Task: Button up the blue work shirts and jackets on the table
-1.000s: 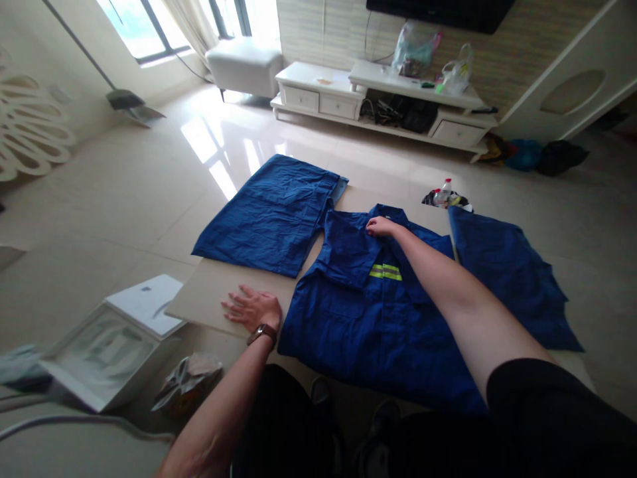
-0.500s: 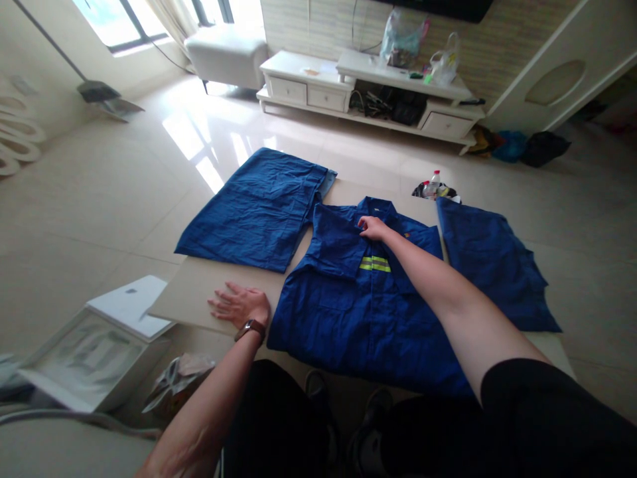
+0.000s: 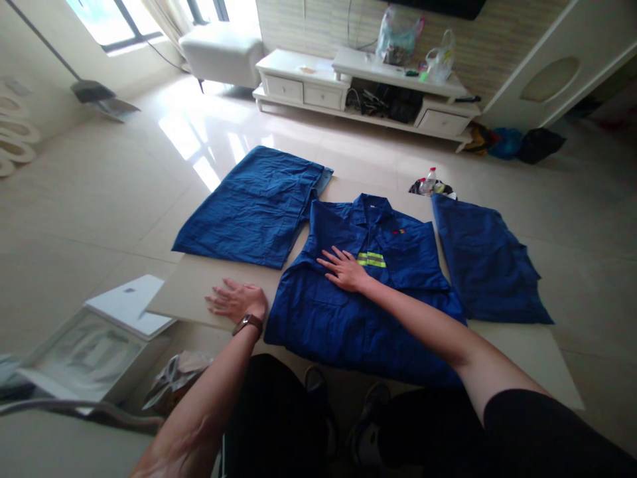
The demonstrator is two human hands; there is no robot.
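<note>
A dark blue work jacket (image 3: 328, 332) with a collar and a yellow-and-silver reflective strip lies front up on a pale tabletop (image 3: 194, 275), its sleeves folded in over the chest. My right hand (image 3: 344, 269) rests on the jacket's left part beside the strip, palm down with fingers spread. On the bare tabletop left of the jacket, my left hand (image 3: 237, 302) lies flat, fingers apart, a watch on its wrist. A folded blue garment (image 3: 253, 209) lies to the left of the jacket, and another folded blue garment (image 3: 490, 259) to its right.
Beyond the table stands a white TV cabinet (image 3: 303, 79) with plastic bags (image 3: 398, 36) on top. Bottles (image 3: 428, 180) show behind the table's far edge. A white box (image 3: 94, 355) sits at lower left near a plastic bag (image 3: 179, 378). A dustpan (image 3: 102, 96) leans by the wall.
My right hand has let go of the jacket near the collar and moved down and left, opening flat on the cloth. My left hand stays in place on the tabletop.
</note>
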